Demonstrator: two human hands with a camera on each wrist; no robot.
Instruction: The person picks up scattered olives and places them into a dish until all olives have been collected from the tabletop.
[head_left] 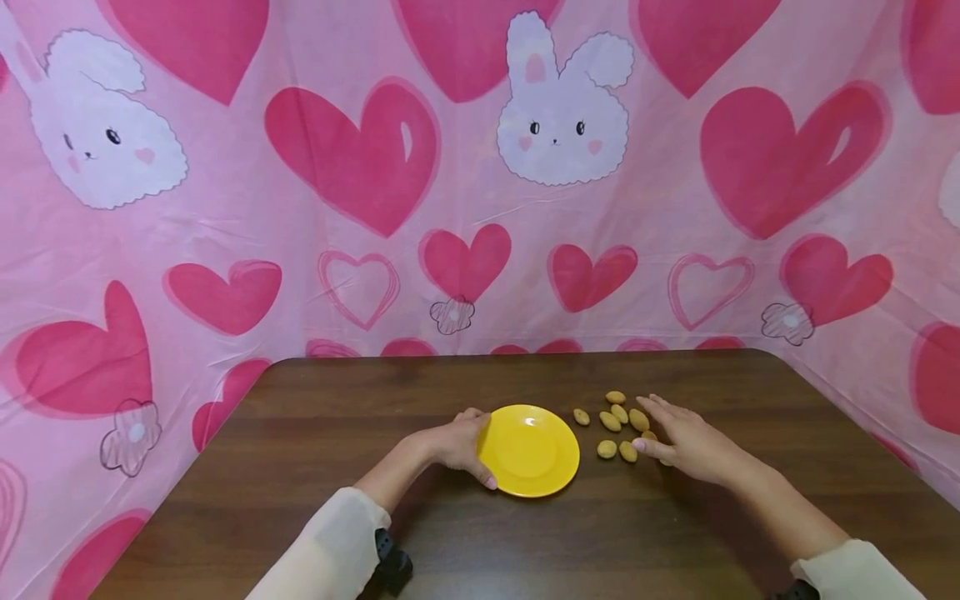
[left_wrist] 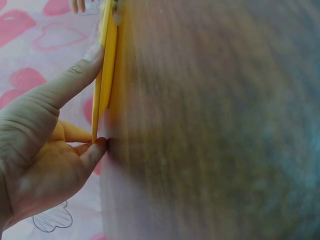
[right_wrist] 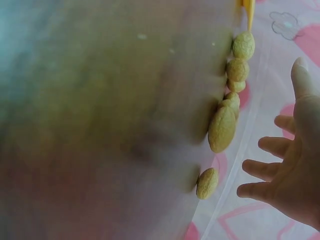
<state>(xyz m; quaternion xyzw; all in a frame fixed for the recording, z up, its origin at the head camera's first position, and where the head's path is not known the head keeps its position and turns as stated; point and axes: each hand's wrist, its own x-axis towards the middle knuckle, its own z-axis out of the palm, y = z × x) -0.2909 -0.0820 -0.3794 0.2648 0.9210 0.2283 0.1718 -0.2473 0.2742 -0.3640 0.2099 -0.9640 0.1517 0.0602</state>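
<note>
A round yellow plate [head_left: 528, 450] lies on the table. My left hand [head_left: 457, 444] grips its left rim, the thumb at the near side and the fingers at the far side. The left wrist view shows the plate edge-on, with the left hand [left_wrist: 47, 150] around its edge. Several small oval, wrinkled, yellowish-brown pieces [head_left: 610, 422] are scattered right of the plate; their exact kind is unclear. Over the right side of these pieces hovers my right hand [head_left: 693, 442], its fingers spread and holding nothing. In the right wrist view, a gap separates this hand [right_wrist: 290, 165] from the pieces [right_wrist: 222, 129].
The dark wooden table [head_left: 480, 542] has rounded far corners. Behind it and along both sides hangs a pink cloth [head_left: 480, 192] printed with hearts and rabbits. Dark devices are strapped on both wrists, the left one [head_left: 393, 562] more visible.
</note>
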